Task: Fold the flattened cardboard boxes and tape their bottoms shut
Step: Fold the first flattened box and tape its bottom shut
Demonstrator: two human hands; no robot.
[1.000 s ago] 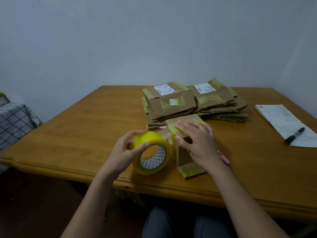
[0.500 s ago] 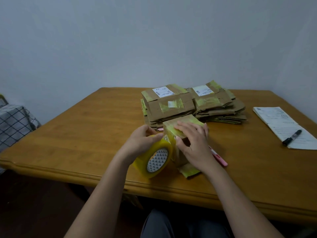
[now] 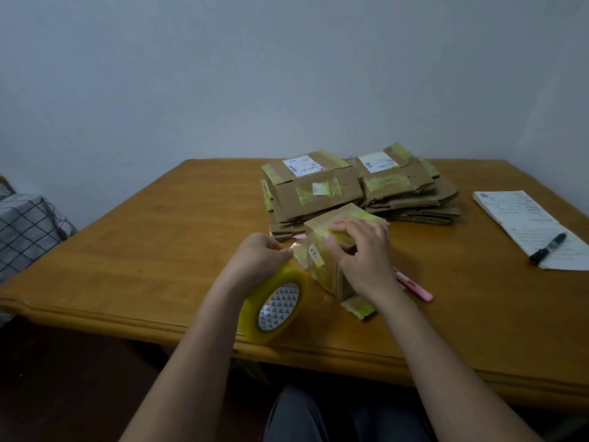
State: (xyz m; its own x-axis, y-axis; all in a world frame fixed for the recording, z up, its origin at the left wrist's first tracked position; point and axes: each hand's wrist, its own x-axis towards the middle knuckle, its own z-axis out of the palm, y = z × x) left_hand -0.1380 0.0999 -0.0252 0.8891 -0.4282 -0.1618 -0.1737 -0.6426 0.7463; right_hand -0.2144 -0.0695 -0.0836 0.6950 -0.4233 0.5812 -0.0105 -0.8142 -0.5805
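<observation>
From the head camera, the folded cardboard box stood on the wooden table near its front edge, just in front of the stacks, one flap splayed out flat at its base toward the person. The right hand was clamped over it, fingers curved across the taped top and thumb pressed to the near side face, gripping the box firmly. And there was the left hand, fingers curled, pinching the loose end of clear tape against the box's left side, with the yellow tape roll hanging off that strip below the wrist, tilted, its patterned core facing the camera and its lower edge reaching the table's front rim; whether it touched the wood could not be told. Behind the box sat two stacks of flattened cardboard boxes, the tops patched with yellowed tape and white shipping labels, the second stack touching the first on its right. A pink pen-like tool poked out from beneath the right wrist, lying flat on the table. Off to the far right lay a pad of printed sheets with a black marker resting across it. At the left edge, a piece of checked fabric stood beside the table.
</observation>
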